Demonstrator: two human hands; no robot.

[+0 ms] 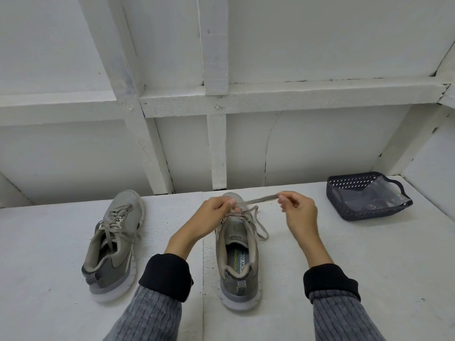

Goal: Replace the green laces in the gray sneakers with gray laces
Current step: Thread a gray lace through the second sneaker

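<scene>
Nearest us: two forearms in grey ribbed sleeves with black cuffs, reaching forward over the white painted surface (369,242).

Between them, the right-hand gray mesh sneaker (237,262), heel toward us, toe away, upright on its white sole. Gray flat lace (261,199) threaded through its eyelets; one loose loop lies on the surface just right of the shoe.

Our left hand (214,212) sits over the sneaker's upper eyelets, fingers curled, thumb and forefinger pinching the lace close to the shoe. Our right hand (299,209) is lifted to the right of the toe, fingers (283,200) pinched on the far part of the same lace. The lace runs taut between both hands.

Left, well apart: second gray mesh sneaker (113,244), heel toward us, angled slightly, already laced in gray, ends loose across the tongue.

Farther right: dark blue perforated plastic basket (344,193) holding a clear plastic bag (384,195).

Behind: white panelled wall (320,143).
</scene>
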